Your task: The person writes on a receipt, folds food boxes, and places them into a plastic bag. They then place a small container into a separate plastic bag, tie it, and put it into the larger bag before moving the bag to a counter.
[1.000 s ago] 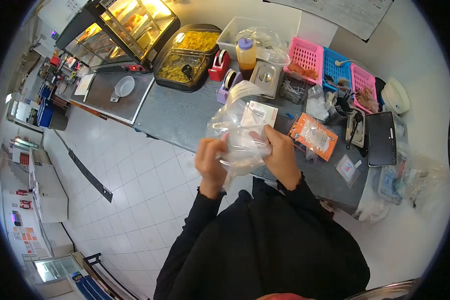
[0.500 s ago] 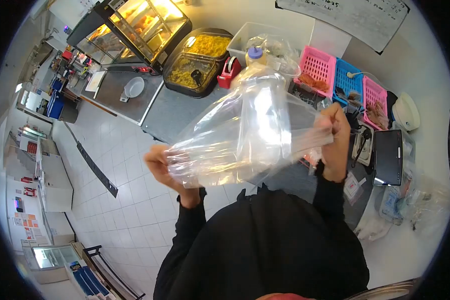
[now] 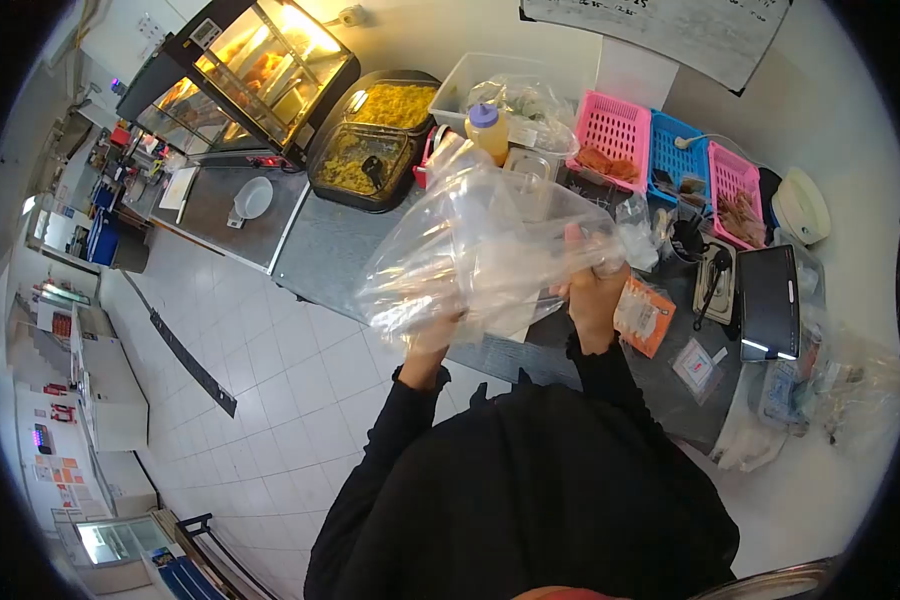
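Observation:
A large clear plastic bag [image 3: 480, 240] is held up in front of me, over the counter's near edge. My right hand [image 3: 596, 298] grips its gathered right end, with the fingers closed round the plastic. At the lower left of the bag is my left hand [image 3: 432, 332], its fingers showing only faintly through the film and seeming to clutch it. Just beyond the bag stand a squeeze bottle [image 3: 487, 132] with a purple cap and a red tape dispenser [image 3: 425, 160], partly covered by the plastic. An orange printed packet [image 3: 643, 316] lies beside my right hand.
Two trays of yellow food [image 3: 365, 160] stand near a lit display warmer [image 3: 270, 75]. Pink basket [image 3: 610, 135], blue basket [image 3: 678, 160] and a second pink basket [image 3: 735, 190] line the wall. A black tablet [image 3: 769, 300] and a metal container with a black utensil [image 3: 712, 285] are at right.
The bag, stretched wide between my hands before, is now bunched and narrower. My hands have come closer together, the left moving right and the right moving left and down.

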The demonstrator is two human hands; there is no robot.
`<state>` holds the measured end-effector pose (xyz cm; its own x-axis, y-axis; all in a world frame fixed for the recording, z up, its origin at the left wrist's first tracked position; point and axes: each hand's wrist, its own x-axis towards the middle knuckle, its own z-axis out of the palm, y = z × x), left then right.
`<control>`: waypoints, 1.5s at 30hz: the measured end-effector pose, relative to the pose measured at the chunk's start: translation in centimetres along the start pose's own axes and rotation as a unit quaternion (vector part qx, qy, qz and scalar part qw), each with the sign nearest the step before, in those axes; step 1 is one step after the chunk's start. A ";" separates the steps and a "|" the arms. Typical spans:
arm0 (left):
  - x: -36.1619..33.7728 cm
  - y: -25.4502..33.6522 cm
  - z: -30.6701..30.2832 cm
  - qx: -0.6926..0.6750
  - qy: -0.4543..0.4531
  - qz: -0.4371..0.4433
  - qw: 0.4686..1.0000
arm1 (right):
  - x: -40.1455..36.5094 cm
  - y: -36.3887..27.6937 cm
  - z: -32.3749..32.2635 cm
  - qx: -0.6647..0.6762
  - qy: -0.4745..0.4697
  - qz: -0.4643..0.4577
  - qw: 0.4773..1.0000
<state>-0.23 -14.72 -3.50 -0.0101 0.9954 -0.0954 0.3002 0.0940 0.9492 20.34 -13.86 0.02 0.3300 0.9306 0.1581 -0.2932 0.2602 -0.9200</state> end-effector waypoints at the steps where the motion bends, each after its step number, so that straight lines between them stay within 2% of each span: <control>1: -1.0 -0.6 -0.2 -0.145 0.021 0.032 0.989 | 0.0 -0.7 0.1 -0.018 0.015 -0.019 1.000; 2: -2.0 -1.2 -0.4 -0.287 0.043 0.063 0.955 | 0.1 -1.7 0.2 -0.036 0.030 -0.037 0.998; 3: -2.2 -1.2 -0.7 -0.324 0.072 0.115 0.936 | 0.4 -2.4 0.5 -0.054 0.043 -0.057 0.996; 4: -2.4 -0.6 -1.0 -0.358 0.098 0.169 0.913 | 1.5 -1.9 -0.5 -0.165 0.099 -0.194 0.962; 5: -2.3 0.2 -2.7 -0.322 0.137 0.156 0.924 | 3.2 -0.8 -2.6 -0.269 0.153 -0.323 0.894; 6: -2.3 1.6 -4.3 -0.286 0.175 0.139 0.932 | 3.9 -2.8 -3.8 -0.105 0.116 -0.230 0.960; 7: -2.4 1.8 -6.3 -0.241 0.186 0.097 0.948 | 4.5 -4.9 -5.0 0.073 0.112 -0.133 0.982; 8: -2.5 1.9 -8.4 -0.197 0.192 0.055 0.960 | 4.1 -4.8 -5.2 -0.028 0.108 -0.181 0.977; 9: -2.2 1.7 -8.4 -0.094 0.223 0.102 0.965 | 4.2 -5.1 -5.0 -0.129 0.106 -0.229 0.959; 10: -1.8 1.5 -8.5 0.010 0.264 0.142 0.954 | 4.1 -5.3 -4.8 -0.151 0.081 -0.196 0.966; 11: -1.0 1.3 -8.3 0.135 0.353 0.199 0.904 | 3.6 -5.5 -4.5 -0.175 0.059 -0.157 0.970; 12: -0.6 1.8 -8.0 0.255 0.430 0.256 0.828 | 3.1 -5.6 -3.9 -0.196 0.040 -0.119 0.973; 13: -0.3 2.4 -7.1 0.278 0.435 0.317 0.796 | 3.1 -3.9 -3.5 -0.177 0.009 -0.095 0.980; 15: -0.2 3.7 -4.5 0.315 0.443 0.434 0.719 | 2.5 -1.4 -1.6 -0.121 -0.105 -0.147 0.976; 16: -0.3 3.9 -3.9 0.329 0.363 0.445 0.750 | 2.0 -1.5 -1.0 -0.229 -0.198 -0.086 0.949; 17: -0.1 3.7 -4.0 0.330 0.316 0.409 0.790 | 2.3 -2.3 -0.9 -0.219 -0.371 -0.050 0.901; 19: 0.6 3.1 -5.6 0.334 0.218 0.329 0.856 | 3.1 -1.5 -1.1 -0.149 -0.529 0.071 0.832; 20: 1.1 2.7 -5.9 0.339 0.276 0.343 0.831 | 4.4 -1.5 -2.1 -0.193 -0.497 0.085 0.842; 21: 1.3 2.1 -6.5 0.313 0.285 0.313 0.850 | 6.1 -1.7 -4.0 -0.235 -0.464 0.097 0.848; 22: 1.1 1.3 -7.1 0.285 0.294 0.283 0.867 | 8.6 2.4 -7.6 -0.397 -0.333 -0.077 0.852; 23: 0.8 0.3 -7.8 0.256 0.304 0.250 0.883 | 10.4 6.5 -11.2 -0.530 -0.178 -0.245 0.792; 24: 0.6 -0.8 -8.5 0.178 0.281 0.155 0.930 | 10.4 6.7 -12.7 -0.673 -0.036 -0.074 0.735; 26: -0.1 0.8 -8.4 0.215 0.238 0.040 0.946 | 12.1 11.1 -17.7 -0.730 -0.008 -0.040 0.682; 27: 0.0 -0.3 -9.0 0.253 0.217 0.059 0.941 | 13.0 13.2 -19.9 -0.751 -0.009 -0.026 0.660; 29: 0.1 -2.6 -10.2 0.325 0.178 0.101 0.923 | 14.0 14.4 -22.3 -0.767 -0.075 -0.012 0.637; 30: 0.0 -3.4 -11.0 0.378 0.148 0.108 0.908 | 13.6 13.8 -22.8 -0.710 -0.046 -0.079 0.699; 31: -0.3 -4.4 -11.9 0.430 0.116 0.113 0.888 | 13.6 12.0 -22.1 -0.679 -0.026 -0.118 0.724; 32: -0.3 -5.5 -13.1 0.457 0.070 0.081 0.883 | 13.4 9.3 -20.6 -0.646 -0.005 -0.155 0.748; 33: -0.1 -6.5 -14.1 0.487 -0.013 0.000 0.873 | 13.2 8.0 -19.9 -0.610 0.018 -0.191 0.769; 35: 0.2 -7.9 -15.4 0.524 -0.175 -0.161 0.818 | 12.8 7.1 -20.1 -0.407 0.021 -0.044 0.912; 37: 0.1 -6.1 -14.5 0.367 -0.186 -0.260 0.873 | 11.1 1.9 -17.1 -0.176 0.004 0.051 0.983; 38: 0.2 -5.2 -14.0 0.283 -0.187 -0.306 0.889 | 10.4 1.0 -16.0 -0.132 -0.001 0.021 0.991; 39: 0.3 -4.9 -13.7 0.113 -0.186 -0.316 0.923 | 9.8 0.3 -14.8 -0.088 -0.007 -0.009 0.996; 40: 0.3 -4.7 -13.6 -0.061 -0.179 -0.317 0.930 | 8.9 0.1 -13.4 -0.043 -0.012 -0.039 0.998; 41: 0.3 -4.4 -13.2 -0.234 -0.166 -0.307 0.908 | 7.6 0.5 -11.0 -0.022 0.002 -0.059 0.998; 42: 0.0 -3.3 -11.9 -0.325 -0.065 -0.307 0.892 | 5.9 0.9 -8.0 -0.003 0.017 -0.078 0.997; 43: 0.1 -2.2 -10.9 -0.431 -0.083 -0.311 0.843 | 3.8 1.1 -4.4 0.203 -0.110 -0.078 0.970; 44: 0.4 -1.1 -10.1 -0.531 -0.100 -0.309 0.783 | 1.1 3.0 -2.0 0.096 -0.113 -0.006 0.989; 45: 0.6 0.0 -9.3 -0.623 -0.116 -0.303 0.711 | -1.4 6.0 -0.4 -0.120 -0.178 -0.096 0.972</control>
<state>-9.13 -13.97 -0.75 0.4240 0.7483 -0.5101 -0.7729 0.5926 0.2268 18.52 -13.74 -5.86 0.0141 0.9119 0.4103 -0.0250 0.4105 -0.9115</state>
